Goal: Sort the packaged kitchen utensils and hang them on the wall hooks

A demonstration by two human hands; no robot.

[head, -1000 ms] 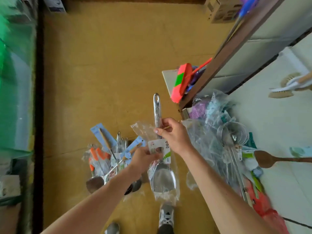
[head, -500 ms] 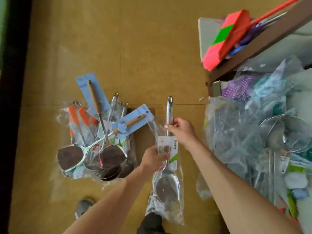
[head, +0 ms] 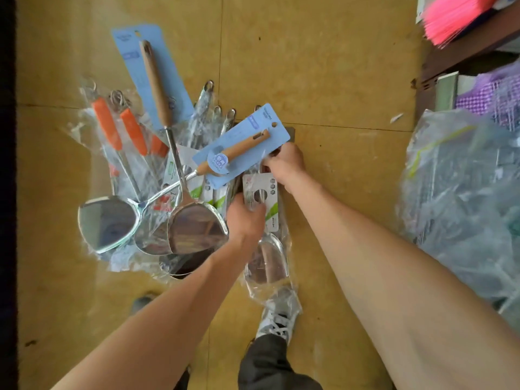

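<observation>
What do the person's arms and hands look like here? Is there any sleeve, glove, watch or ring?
Both forearms are bare as far as the picture shows; no sleeve reaches into view. The left hand and the right hand wear no gloves. No watch or bracelet shows on either wrist. Rings cannot be ruled out, since the fingers are partly hidden by the packaging.

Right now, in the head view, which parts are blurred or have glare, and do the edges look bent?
Head view: the plastic bags at right are smeared by motion blur; the spatula blades and the plastic wrap mirror the light, so their labels are hard to read; the wide lens stretches the forearms near the bottom edge; the left hand and right hand on the packaged spoon are fairly sharp.
</observation>
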